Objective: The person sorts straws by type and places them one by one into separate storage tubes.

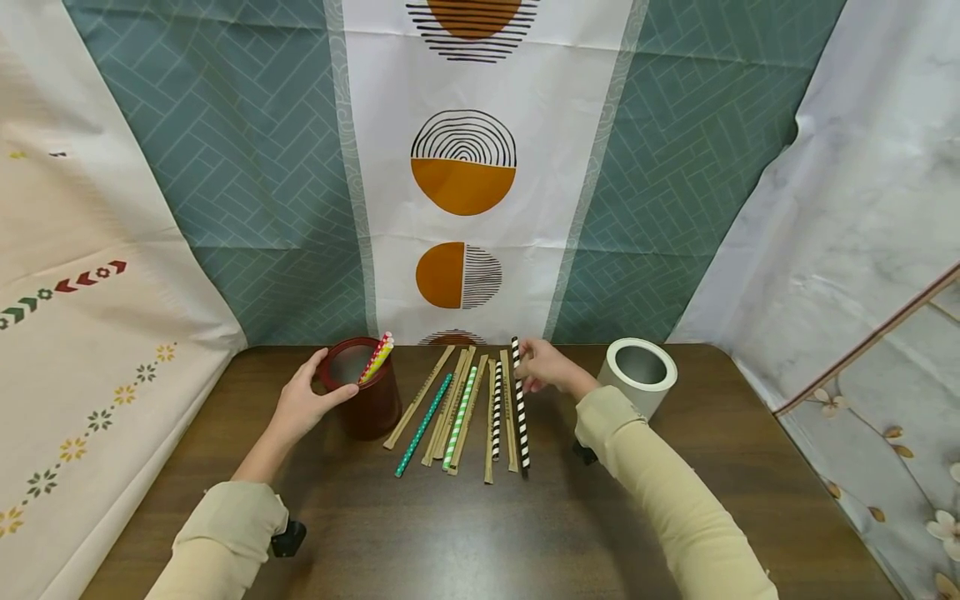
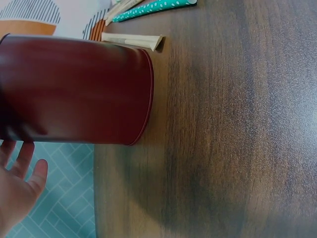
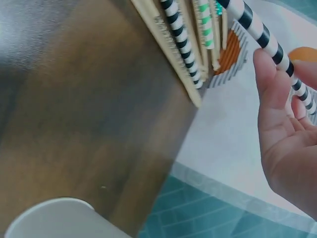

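Observation:
My left hand (image 1: 308,399) spans the near left side of a dark red cup (image 1: 372,408), thumb along the front rim and fingers at its left side. Fingertips meet the wall of that cup in the left wrist view. A red dotted straw (image 1: 375,358) and yellow straws (image 1: 381,360) lean out of it. Between thumb and fingers, my right hand (image 1: 546,367) pinches a black-and-white striped straw (image 1: 521,408) near its far end. Beside it lie a paper-wrapped straw (image 1: 508,412) and another black-and-white striped straw (image 1: 497,417).
Several wrapped straws, a green-and-white striped straw (image 1: 460,421) and a teal dotted straw (image 1: 423,425) lie in a row on the brown table (image 1: 420,533). A white cup (image 1: 637,379) stands at the right, near my right forearm. Patterned cloth (image 1: 285,167) hangs behind.

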The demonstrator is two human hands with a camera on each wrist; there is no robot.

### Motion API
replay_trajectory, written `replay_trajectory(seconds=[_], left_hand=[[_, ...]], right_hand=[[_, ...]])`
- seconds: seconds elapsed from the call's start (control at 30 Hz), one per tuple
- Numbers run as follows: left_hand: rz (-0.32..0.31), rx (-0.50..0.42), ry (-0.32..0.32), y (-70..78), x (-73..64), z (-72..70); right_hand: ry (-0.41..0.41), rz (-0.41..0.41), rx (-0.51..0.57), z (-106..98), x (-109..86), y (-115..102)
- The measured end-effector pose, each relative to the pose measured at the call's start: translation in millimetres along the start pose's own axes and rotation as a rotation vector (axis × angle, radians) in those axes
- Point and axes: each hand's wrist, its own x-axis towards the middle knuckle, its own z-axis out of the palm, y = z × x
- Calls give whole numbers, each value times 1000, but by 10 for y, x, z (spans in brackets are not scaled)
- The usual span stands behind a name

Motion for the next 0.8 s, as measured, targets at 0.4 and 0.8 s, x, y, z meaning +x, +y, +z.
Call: replay_trajectory(seconds=[0.4, 0.8], left_hand=[[-6, -7, -2, 15, -20, -7], [-13, -17, -8, 15, -20, -7]], right_hand=[[-34, -77, 114, -22, -47, -333], [41, -237, 321, 99, -171, -738]])
